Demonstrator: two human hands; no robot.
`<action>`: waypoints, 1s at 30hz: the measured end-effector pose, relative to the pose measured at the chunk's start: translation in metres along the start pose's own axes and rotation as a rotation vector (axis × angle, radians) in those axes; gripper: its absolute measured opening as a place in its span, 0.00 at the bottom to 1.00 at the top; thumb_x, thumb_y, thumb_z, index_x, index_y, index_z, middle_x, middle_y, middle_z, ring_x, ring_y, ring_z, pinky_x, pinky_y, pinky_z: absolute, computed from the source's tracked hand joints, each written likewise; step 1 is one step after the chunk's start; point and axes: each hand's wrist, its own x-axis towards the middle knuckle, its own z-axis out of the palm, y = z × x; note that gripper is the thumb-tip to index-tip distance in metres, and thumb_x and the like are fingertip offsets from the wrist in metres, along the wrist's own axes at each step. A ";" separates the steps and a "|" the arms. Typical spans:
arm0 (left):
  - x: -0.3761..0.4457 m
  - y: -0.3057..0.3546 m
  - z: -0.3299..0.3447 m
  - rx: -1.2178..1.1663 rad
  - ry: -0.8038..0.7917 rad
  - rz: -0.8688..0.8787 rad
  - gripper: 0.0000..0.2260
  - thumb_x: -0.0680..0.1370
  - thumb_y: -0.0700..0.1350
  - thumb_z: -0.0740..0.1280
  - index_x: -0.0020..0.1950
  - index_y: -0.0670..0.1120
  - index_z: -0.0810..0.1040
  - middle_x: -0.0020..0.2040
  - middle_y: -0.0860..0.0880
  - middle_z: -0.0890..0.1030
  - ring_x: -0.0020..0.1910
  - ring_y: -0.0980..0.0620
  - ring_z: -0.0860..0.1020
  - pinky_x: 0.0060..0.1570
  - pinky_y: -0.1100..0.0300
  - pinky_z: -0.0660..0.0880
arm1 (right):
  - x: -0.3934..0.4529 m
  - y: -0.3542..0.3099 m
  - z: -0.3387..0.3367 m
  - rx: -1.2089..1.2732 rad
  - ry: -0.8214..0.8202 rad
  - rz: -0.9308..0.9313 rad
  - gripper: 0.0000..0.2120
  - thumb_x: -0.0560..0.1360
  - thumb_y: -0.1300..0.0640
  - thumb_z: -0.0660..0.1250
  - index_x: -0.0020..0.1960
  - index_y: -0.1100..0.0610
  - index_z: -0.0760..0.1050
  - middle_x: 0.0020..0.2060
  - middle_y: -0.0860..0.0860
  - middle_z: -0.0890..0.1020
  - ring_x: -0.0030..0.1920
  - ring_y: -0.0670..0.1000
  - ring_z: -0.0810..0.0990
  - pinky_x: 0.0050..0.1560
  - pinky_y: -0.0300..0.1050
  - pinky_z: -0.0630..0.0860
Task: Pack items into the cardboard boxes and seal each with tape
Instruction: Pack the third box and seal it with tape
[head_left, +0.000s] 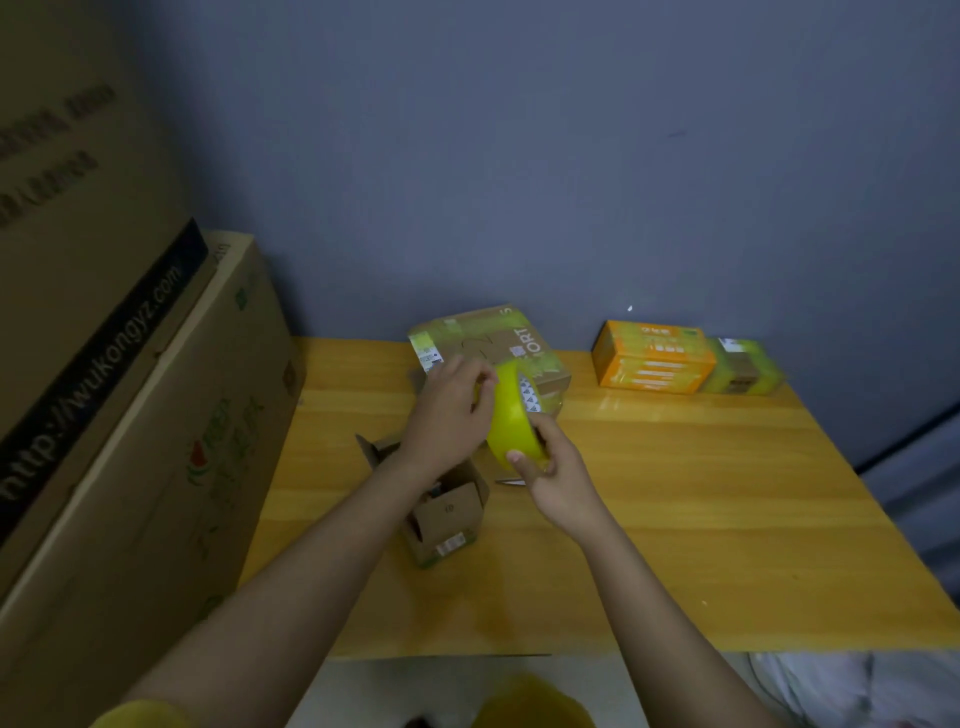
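Observation:
A yellow tape roll (511, 415) is held above the wooden table (701, 519). My right hand (553, 475) grips the roll from below, thumb on its outer face. My left hand (449, 415) touches the roll's top left edge, fingertips curled against it. Under my left forearm stands a small cardboard box (447, 514) with its flaps open; its contents are mostly hidden. Behind the roll lies a taped cardboard box (493, 340) against the wall.
An orange box (652, 361) and a small box wrapped in yellow tape (745, 369) sit at the back right. Large cardboard cartons (130, 389) are stacked along the table's left side. A small metal tool (509, 481) lies beside the open box.

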 end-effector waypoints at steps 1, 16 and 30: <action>0.009 -0.001 -0.004 -0.019 0.002 -0.056 0.06 0.80 0.39 0.60 0.49 0.44 0.76 0.46 0.51 0.72 0.52 0.45 0.73 0.53 0.52 0.70 | -0.002 -0.002 0.000 -0.037 -0.012 -0.028 0.14 0.78 0.62 0.66 0.62 0.53 0.71 0.54 0.48 0.77 0.53 0.41 0.75 0.50 0.33 0.71; 0.047 0.039 -0.028 -0.836 -0.133 -0.573 0.07 0.81 0.43 0.63 0.59 0.47 0.72 0.47 0.48 0.78 0.39 0.56 0.77 0.32 0.64 0.76 | 0.018 -0.046 -0.009 -0.041 -0.022 -0.101 0.17 0.70 0.61 0.63 0.58 0.51 0.73 0.53 0.48 0.78 0.59 0.43 0.71 0.67 0.50 0.67; 0.048 0.027 -0.032 -1.004 -0.212 -0.742 0.21 0.64 0.42 0.63 0.57 0.43 0.71 0.51 0.40 0.72 0.47 0.43 0.74 0.40 0.55 0.77 | 0.028 -0.049 0.003 0.106 0.048 -0.095 0.18 0.77 0.54 0.63 0.63 0.61 0.74 0.53 0.52 0.80 0.54 0.47 0.78 0.54 0.40 0.73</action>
